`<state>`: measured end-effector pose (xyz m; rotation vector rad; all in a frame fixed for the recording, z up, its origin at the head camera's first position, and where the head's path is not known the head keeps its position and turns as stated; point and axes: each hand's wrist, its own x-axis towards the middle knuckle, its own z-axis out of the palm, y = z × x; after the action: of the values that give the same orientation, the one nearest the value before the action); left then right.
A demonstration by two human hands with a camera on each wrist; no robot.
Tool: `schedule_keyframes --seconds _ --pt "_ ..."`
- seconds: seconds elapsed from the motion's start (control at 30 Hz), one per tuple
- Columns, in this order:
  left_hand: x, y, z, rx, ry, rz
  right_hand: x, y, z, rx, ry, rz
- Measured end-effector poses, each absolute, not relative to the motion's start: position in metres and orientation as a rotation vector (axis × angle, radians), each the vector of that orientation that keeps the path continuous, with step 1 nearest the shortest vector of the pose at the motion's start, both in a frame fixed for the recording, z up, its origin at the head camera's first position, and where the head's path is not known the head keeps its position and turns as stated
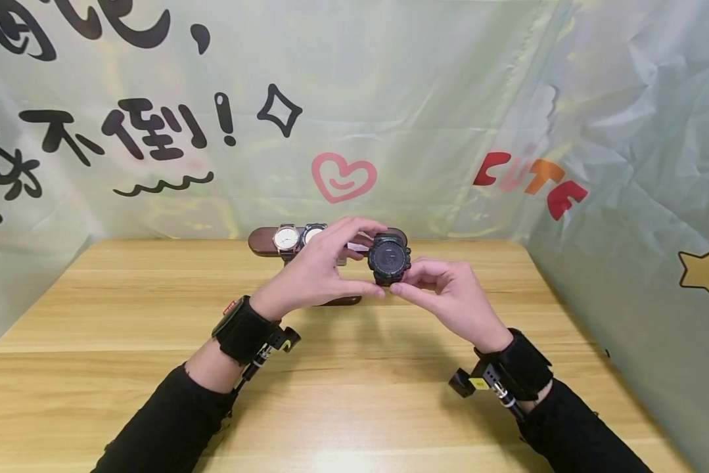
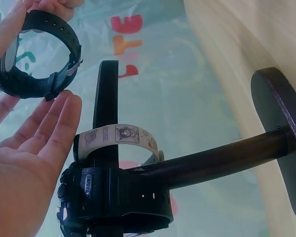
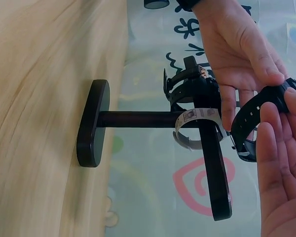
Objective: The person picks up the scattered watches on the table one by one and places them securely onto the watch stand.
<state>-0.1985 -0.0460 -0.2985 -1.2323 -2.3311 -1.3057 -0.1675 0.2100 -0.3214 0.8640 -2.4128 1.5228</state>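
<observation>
A black digital watch (image 1: 388, 257) is held up in front of the stand, its round face turned toward me. My left hand (image 1: 313, 272) spans it from the left, with fingers at the top and the thumb near the bottom. From the lower right, my right hand (image 1: 451, 299) pinches it between thumb and fingers. In the left wrist view the watch's strap (image 2: 44, 89) forms a buckled loop. Behind the hands stands a dark T-shaped watch stand (image 3: 217, 182). On its bar hang a gold-rimmed watch (image 1: 286, 238), a chunky black watch (image 2: 123, 192) and a pale printed band (image 2: 121, 134).
The stand's rounded foot (image 3: 92, 128) rests on the wooden table (image 1: 354, 394). A printed fabric backdrop (image 1: 425, 118) rises behind and at both sides of the table. Each wrist wears a black strap with a small camera mount (image 1: 490, 384).
</observation>
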Motion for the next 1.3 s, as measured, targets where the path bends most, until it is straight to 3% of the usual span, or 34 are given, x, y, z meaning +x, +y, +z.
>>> schedule_keyframes --seconds 1.3 --pt "-0.199 -0.081 -0.275 -1.090 -2.334 -1.006 -0.177 0.226 -0.318 0.755 -2.340 1.455"
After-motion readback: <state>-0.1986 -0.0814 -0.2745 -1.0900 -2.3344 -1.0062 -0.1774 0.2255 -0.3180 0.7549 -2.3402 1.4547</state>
